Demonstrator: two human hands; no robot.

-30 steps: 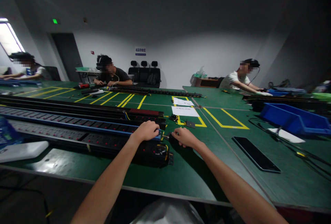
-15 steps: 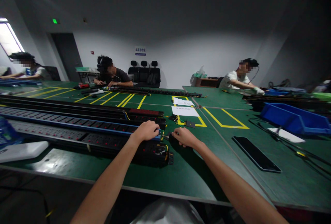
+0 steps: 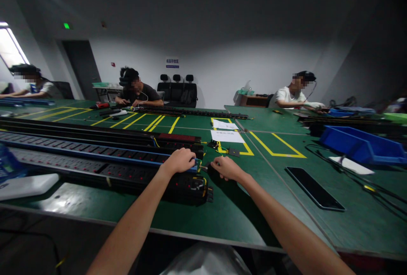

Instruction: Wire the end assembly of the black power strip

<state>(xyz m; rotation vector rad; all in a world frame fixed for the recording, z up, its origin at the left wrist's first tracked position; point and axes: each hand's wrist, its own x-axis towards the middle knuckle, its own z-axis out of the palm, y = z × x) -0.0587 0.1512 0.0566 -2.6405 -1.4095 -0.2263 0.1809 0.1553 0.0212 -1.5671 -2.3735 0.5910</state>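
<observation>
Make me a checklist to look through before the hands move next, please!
1. Left hand on the blue-edged strip: ok, at its right end.
2. Right hand holding the dark-handled tool: ok.
3. Tool's tip seated properly: cannot tell, too small.
4. Yellow wire tucked inside the nearest black strip: not ok, it sticks out.
5. Phone apart from both hands: ok.

Blue bin at right; phone lying nearer; black seats by wall.
</observation>
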